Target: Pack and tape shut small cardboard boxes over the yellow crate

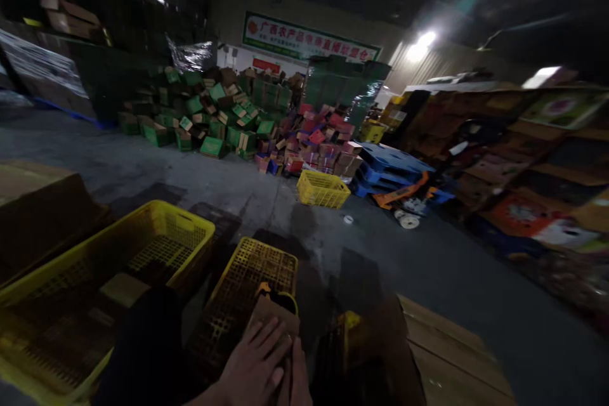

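My left hand [254, 358] lies across a small brown cardboard box [272, 312] low in the middle of the head view, its fingers laid over the cardboard. Against the near right side of the same box is my right hand [298, 373], seen mostly edge-on, touching the left hand's fingertips. Together the two hands hold the box. Just beyond it, a tape dispenser [276, 295] in yellow and black shows in part. A yellow plastic crate [266, 254] sits under and behind these things. The lower part of the box is hidden by the hands.
On the left stands a large yellow crate [183, 222] with a flat carton inside. Cardboard [451, 355] rises at the lower right. Further off are another yellow crate [323, 190], a heap of green boxes [214, 146], blue pallets [394, 158] and an orange pallet jack [402, 193].
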Action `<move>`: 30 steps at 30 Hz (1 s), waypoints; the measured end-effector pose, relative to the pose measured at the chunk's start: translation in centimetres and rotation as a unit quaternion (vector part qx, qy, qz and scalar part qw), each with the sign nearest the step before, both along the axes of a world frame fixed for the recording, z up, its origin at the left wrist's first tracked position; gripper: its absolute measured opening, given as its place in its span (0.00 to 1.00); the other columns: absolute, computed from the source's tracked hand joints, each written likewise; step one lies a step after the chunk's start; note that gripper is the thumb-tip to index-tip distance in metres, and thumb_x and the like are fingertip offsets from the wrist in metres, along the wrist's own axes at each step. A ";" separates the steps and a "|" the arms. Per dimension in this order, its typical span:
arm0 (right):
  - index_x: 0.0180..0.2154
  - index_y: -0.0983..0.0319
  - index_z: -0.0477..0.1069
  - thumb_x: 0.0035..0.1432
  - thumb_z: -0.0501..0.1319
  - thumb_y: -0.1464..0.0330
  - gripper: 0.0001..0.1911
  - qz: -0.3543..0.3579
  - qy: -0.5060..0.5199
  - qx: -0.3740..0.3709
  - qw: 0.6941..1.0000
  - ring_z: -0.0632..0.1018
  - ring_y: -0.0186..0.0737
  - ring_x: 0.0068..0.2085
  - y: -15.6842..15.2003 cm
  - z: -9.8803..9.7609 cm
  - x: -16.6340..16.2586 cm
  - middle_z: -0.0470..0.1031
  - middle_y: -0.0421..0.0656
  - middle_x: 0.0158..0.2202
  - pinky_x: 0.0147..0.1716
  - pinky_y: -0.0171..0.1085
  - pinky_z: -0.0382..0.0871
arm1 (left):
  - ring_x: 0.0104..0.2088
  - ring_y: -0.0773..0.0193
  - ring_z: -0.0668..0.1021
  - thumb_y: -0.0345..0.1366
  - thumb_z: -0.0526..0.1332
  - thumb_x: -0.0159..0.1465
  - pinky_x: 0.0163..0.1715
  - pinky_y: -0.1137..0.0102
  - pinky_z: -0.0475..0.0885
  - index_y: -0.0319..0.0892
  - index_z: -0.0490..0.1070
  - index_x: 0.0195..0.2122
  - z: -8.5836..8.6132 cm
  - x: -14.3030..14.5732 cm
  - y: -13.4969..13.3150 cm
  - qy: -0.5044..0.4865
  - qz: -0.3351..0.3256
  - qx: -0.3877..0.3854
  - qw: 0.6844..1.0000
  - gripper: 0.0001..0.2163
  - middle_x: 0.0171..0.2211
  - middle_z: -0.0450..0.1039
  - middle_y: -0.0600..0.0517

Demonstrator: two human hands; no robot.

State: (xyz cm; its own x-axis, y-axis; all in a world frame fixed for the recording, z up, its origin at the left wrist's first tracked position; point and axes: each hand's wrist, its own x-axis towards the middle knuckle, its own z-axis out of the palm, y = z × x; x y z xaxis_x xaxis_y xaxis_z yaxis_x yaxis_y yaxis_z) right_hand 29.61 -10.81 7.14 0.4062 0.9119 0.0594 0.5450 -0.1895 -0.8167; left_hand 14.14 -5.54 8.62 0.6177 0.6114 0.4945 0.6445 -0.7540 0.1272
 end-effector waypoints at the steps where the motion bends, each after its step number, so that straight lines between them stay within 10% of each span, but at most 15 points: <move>1: 0.58 0.58 0.73 0.66 0.53 0.45 0.31 0.011 0.001 0.001 1.000 0.74 0.53 0.61 0.4 -0.7 0.1 0.72 0.50 0.62 0.58 0.47 0.72 | 0.70 0.58 0.60 0.42 0.54 0.73 0.67 0.63 0.57 0.49 0.46 0.74 0.0 -0.2 -0.1 -0.003 -0.012 -0.018 1.000 0.30 0.72 0.53 0.53; 8: 0.70 0.63 0.58 0.66 0.42 0.40 0.44 -0.009 0.015 0.046 0.999 0.64 0.52 0.69 1.0 -3.5 -0.7 0.61 0.47 0.69 0.65 0.49 0.65 | 0.71 0.53 0.59 0.42 0.53 0.74 0.68 0.56 0.59 0.50 0.37 0.75 -3.1 -4.1 -0.4 -0.114 0.047 -0.176 0.977 0.33 0.73 0.48 0.49; 14: 0.72 0.58 0.51 0.66 0.46 0.41 0.43 0.002 0.051 0.018 0.999 0.66 0.51 0.68 0.5 -1.1 -1.1 0.61 0.44 0.70 0.64 0.47 0.65 | 0.72 0.57 0.56 0.51 0.48 0.74 0.70 0.59 0.56 0.47 0.35 0.75 -3.7 -4.5 -2.1 -0.330 0.052 -0.469 0.818 0.34 0.73 0.48 0.49; 19: 0.73 0.57 0.45 0.66 0.49 0.42 0.44 0.000 0.112 -0.016 0.994 0.64 0.51 0.69 0.0 0.4 -2.5 0.58 0.46 0.70 0.65 0.50 0.63 | 0.72 0.53 0.55 0.56 0.52 0.71 0.70 0.56 0.53 0.45 0.33 0.75 -2.1 -3.7 -2.8 -0.417 0.020 -0.523 0.743 0.40 0.74 0.47 0.47; 30: 0.72 0.61 0.50 0.70 0.45 0.48 0.37 -0.011 0.221 0.006 0.975 0.59 0.44 0.71 -2.4 -4.7 -4.1 0.50 0.46 0.73 0.67 0.45 0.60 | 0.74 0.47 0.45 0.51 0.55 0.72 0.71 0.47 0.49 0.50 0.30 0.75 0.3 -6.7 -4.4 -0.190 -0.022 -0.352 0.916 0.39 0.75 0.34 0.47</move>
